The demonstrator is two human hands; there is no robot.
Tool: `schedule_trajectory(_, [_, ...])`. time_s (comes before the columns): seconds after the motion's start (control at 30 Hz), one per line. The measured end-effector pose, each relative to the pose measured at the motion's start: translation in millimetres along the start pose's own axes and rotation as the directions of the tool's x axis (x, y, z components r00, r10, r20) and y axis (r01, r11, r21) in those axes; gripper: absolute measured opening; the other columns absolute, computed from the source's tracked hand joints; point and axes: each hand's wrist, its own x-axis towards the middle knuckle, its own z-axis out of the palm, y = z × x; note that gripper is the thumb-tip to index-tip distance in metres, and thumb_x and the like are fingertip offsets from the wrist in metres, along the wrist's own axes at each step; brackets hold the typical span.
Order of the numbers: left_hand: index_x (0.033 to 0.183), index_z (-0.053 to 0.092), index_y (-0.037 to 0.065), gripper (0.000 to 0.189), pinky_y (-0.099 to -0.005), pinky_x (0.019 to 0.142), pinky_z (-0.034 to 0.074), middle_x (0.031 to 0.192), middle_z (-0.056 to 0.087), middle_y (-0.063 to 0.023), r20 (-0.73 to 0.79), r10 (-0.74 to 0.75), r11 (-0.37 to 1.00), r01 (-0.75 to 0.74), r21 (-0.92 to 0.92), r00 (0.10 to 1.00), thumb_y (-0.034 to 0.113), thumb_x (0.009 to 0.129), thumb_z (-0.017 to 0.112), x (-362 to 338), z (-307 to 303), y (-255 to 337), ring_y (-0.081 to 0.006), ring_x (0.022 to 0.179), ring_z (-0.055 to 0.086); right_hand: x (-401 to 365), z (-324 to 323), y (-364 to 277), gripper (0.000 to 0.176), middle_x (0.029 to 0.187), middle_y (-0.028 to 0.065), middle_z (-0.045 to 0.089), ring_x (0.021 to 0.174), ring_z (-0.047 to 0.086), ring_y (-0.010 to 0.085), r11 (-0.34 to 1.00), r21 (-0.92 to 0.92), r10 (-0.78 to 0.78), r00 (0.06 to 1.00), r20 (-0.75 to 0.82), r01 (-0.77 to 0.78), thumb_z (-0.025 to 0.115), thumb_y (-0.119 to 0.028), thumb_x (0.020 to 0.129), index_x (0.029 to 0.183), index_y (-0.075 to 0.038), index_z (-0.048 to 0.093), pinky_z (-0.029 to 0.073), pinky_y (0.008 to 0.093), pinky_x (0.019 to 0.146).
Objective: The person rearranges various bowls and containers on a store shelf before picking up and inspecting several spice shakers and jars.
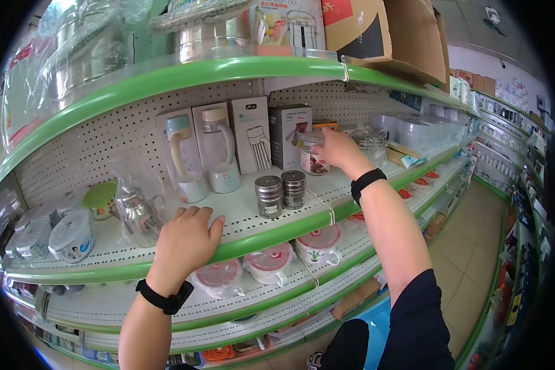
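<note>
My right hand (340,152) reaches over the shelf, its fingers at the upper side of a clear jar (314,164) with a printed label. The grip is partly hidden behind the hand. My left hand (188,239) rests on the front of the shelf (234,229), fingers laid out and thumb apart, holding nothing. Between the hands stand two small glass shakers with metal lids, a left shaker (269,198) and a right shaker (294,190). Behind them are a blue-topped bottle (182,161), a beige-topped bottle (219,154), a white box (250,135) and a grey box (288,132).
A plastic-wrapped glass jug (139,213) and lidded containers (72,235) stand at left. Clear plastic containers (413,132) line the right. The green-edged upper shelf (185,73) overhangs. Below sit red-lidded bowls (269,262); a blue stool-like object (377,327) is underneath.
</note>
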Motion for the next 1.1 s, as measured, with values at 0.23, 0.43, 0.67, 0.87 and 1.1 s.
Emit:
schedule_trajectory(0.23, [0.114, 0.075, -0.001, 0.038, -0.0504, 0.095, 0.055, 0.114, 0.075, -0.0198, -0.042, 0.021, 1.0, -0.021, 0.0, 0.999, 0.031, 0.1, 0.059, -1, 5, -2, -0.0399, 0.113, 0.067, -5, -5, 8, 0.074, 0.137, 0.0287, 0.066, 0.126, 0.066, 0.0404, 0.987, 0.157, 0.016, 0.986, 0.163, -0.042, 0.074, -0.024, 0.092, 0.156, 0.0, 0.045, 0.051, 0.0443, 0.107])
schedule_trajectory(0.43, [0.114, 0.075, 0.0, 0.038, -0.0502, 0.095, 0.055, 0.114, 0.075, -0.0197, -0.031, 0.0, 1.0, 0.0, 0.005, 1.0, 0.031, 0.1, 0.059, -2, -1, 1, -0.0397, 0.112, 0.067, -6, 6, 8, 0.087, 0.15, 0.0281, 0.058, 0.136, 0.06, 0.0384, 0.94, 0.334, 0.004, 0.979, 0.203, -0.073, 0.076, -0.024, 0.091, 0.163, -0.001, 0.034, 0.047, 0.0407, 0.113])
schedule_trajectory(0.67, [0.114, 0.075, 0.0, 0.038, -0.0503, 0.095, 0.055, 0.115, 0.075, -0.019, -0.015, -0.008, 1.0, 0.009, 0.017, 1.0, 0.032, 0.1, 0.059, -1, -1, 2, -0.0394, 0.112, 0.067, -2, 13, 16, 0.09, 0.151, 0.0293, 0.056, 0.138, 0.058, 0.0368, 0.921, 0.367, 0.053, 0.977, 0.205, -0.127, 0.07, -0.016, 0.089, 0.166, 0.0, 0.025, 0.045, 0.0385, 0.115])
schedule_trajectory(0.87, [0.115, 0.074, 0.0, 0.039, -0.0503, 0.096, 0.054, 0.117, 0.075, -0.019, -0.031, 0.005, 1.0, -0.005, 0.007, 1.0, 0.032, 0.101, 0.058, -1, 2, 0, -0.0395, 0.113, 0.067, 5, 23, 27, 0.085, 0.15, 0.0296, 0.057, 0.139, 0.057, 0.0361, 0.941, 0.332, -0.006, 0.978, 0.207, -0.065, 0.068, -0.017, 0.092, 0.165, 0.001, 0.027, 0.044, 0.0381, 0.116])
schedule_trajectory(1.1, [0.116, 0.074, 0.0, 0.039, -0.0503, 0.096, 0.054, 0.116, 0.074, -0.0199, -0.023, -0.011, 1.0, 0.011, -0.017, 1.0, 0.032, 0.1, 0.06, 0, 2, 0, -0.0403, 0.112, 0.067, -11, 18, 7, 0.085, 0.145, 0.0312, 0.06, 0.132, 0.062, 0.0388, 0.918, 0.388, -0.029, 0.966, 0.257, -0.076, 0.068, -0.026, 0.096, 0.164, 0.002, 0.026, 0.048, 0.0404, 0.111])
